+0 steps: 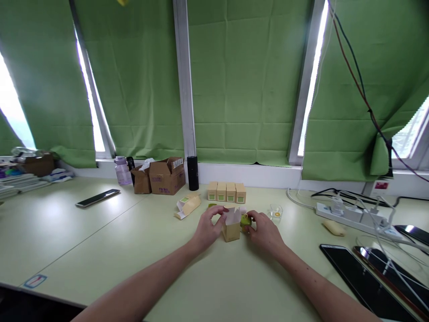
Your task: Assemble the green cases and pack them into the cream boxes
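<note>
My left hand (209, 227) is closed on the left side of a small brown cardboard box (231, 231), thumb and fingers at its upper edge. The box stands upright on the table with its top flaps up; its inside is too small to make out. Pinched in my right hand (264, 229), just right of the box, is a small green rounded object (246, 221) with a yellowish top. A small whitish piece (242, 209) shows behind them. Partly hidden behind my left fingers lies another green bit (212, 205).
Several matching closed boxes (226, 192) stand in a row behind. An opened carton (188, 205) lies left of them, a see-through plastic cup (276, 211) right. Bigger cardboard boxes (166, 178) and a black bottle (192, 173) stand farther back. Phones (355, 273) and a power strip (355, 215) lie right.
</note>
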Tool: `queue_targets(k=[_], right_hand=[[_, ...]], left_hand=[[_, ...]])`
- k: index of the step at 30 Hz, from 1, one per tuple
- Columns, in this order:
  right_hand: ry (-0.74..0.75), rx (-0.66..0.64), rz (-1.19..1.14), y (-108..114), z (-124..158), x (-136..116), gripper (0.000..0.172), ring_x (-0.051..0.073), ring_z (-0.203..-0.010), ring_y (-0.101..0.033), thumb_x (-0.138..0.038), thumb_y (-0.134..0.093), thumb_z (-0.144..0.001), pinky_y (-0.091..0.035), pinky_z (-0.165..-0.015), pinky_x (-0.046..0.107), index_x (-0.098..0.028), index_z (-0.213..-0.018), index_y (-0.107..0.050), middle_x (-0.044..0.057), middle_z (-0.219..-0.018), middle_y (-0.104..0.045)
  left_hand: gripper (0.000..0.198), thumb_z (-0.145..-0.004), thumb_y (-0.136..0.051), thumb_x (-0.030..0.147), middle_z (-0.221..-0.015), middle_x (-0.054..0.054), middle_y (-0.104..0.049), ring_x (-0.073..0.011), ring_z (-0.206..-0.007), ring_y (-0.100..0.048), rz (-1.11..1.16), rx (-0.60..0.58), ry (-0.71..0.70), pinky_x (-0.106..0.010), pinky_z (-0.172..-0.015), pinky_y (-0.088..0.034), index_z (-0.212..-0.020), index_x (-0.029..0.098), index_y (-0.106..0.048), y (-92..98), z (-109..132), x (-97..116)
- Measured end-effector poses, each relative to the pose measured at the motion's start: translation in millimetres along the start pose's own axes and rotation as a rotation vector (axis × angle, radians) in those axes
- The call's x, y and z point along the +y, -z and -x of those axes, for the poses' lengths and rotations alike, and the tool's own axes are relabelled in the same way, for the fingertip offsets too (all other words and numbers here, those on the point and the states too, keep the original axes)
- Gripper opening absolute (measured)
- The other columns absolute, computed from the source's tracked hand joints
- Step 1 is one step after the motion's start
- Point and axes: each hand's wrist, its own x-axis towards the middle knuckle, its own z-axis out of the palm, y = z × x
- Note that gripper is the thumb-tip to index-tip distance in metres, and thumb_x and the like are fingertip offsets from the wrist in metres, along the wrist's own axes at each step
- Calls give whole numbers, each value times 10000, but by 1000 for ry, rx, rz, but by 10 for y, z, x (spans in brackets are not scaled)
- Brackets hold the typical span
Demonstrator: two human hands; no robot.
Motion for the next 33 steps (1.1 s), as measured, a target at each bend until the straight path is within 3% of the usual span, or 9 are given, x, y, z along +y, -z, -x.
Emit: queue_targets(k=[7,16,26,33], right_hand=[[30,6,-34,-33,-25,55,349,266,-1026,-684,-174,-634,-867,-451,-785,311,-230,-1212,-625,94,-1128,-727],[72,102,-128,-42,-33,61,314,252,-936,-696,-136,-662,-807,-468,-755,323,-255,-1096,-624,42,-1055,-749],[29,341,-628,206,-9,-106,286,263,-961,-690,-336,-669,-839,-569,-731,380,-258,-1096,-570,78,-1091,-708],[217,405,-864,320,129,-316,312,248,-1037,-665,-342,-685,-896,-589,-881,435,-265,-1159,-538,81,-1142,-655]], left_hand=[[418,-838,-594,207,-1255,-116,-743,-268,-1114,-663,177,-54,139,-384,-974,-499,-1229,168,-736,36,4,60],[663,-638,-511,141,-1114,-101,-757,-261,-1071,-652,398,-77,280,-382,-981,-482,-1269,118,-715,16,-47,-72],[751,-562,-505,121,-1088,-115,-768,-261,-1040,-653,466,-95,315,-358,-903,-492,-1285,100,-708,11,-56,-64],[742,-578,-527,122,-1150,-109,-770,-274,-1090,-650,529,-148,314,-332,-860,-500,-1295,128,-716,13,-22,55]])
